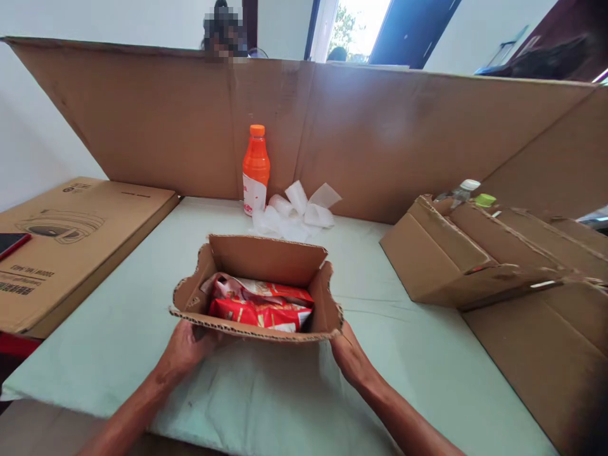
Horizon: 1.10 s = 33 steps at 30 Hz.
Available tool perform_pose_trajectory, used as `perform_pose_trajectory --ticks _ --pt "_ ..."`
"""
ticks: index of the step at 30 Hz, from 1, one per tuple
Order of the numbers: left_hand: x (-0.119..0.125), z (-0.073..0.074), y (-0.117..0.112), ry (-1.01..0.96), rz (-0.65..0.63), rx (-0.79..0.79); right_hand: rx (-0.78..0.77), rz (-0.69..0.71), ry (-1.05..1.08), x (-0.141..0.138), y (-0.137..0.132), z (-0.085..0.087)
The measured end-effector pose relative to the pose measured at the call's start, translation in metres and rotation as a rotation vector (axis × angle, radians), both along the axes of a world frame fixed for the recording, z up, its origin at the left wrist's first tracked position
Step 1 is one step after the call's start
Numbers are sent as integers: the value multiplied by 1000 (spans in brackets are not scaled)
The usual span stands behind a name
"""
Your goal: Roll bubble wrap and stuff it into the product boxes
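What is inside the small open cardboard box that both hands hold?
Inside the small cardboard box lie red snack packets, with a paler wrapper behind them. The box's near wall and the packets cover the bottom, so anything underneath cannot be seen.

A single head-worn view looks forward and down from the near side of the small open box (268, 258), close above it. It faces across the bench (418, 361) toward the cardboard screen (380, 139) standing behind the box.
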<state>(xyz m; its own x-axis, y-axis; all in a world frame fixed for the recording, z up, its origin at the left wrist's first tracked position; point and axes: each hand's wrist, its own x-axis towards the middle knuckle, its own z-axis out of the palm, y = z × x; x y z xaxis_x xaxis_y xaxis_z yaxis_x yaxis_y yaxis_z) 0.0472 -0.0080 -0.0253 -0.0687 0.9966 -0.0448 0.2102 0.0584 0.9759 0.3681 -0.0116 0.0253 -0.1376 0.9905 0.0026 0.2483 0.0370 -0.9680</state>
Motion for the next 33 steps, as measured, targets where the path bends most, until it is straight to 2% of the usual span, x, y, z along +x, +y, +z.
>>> perform_pose_trajectory --ticks 5,8,11,16,19,21,23,26,30,33 --pt "-17 6 48 -93 161 53 94 63 9 -33 66 -15" --pt "-23 -5 62 -183 275 123 120 81 13 -43 90 -27" --pt "-29 -20 62 -195 321 122 187 128 -36 -34 106 -36" --pt "-33 -31 56 -184 330 100 406 -6 -408 -11 150 -36" --pt "-33 -32 57 -172 327 110 391 3 -761 -12 181 -34" --pt "-34 -33 58 -152 323 116 350 18 -901 -16 193 -34" --pt "-35 -34 58 -129 317 116 343 12 -934 -18 194 -31" --pt "-35 -34 59 -120 301 111 415 -43 -929 -11 175 -20" --pt "-29 -25 59 -141 297 131 596 -182 -778 10 129 8" --pt "-21 -12 58 -130 292 150 561 -293 -532 27 89 27"
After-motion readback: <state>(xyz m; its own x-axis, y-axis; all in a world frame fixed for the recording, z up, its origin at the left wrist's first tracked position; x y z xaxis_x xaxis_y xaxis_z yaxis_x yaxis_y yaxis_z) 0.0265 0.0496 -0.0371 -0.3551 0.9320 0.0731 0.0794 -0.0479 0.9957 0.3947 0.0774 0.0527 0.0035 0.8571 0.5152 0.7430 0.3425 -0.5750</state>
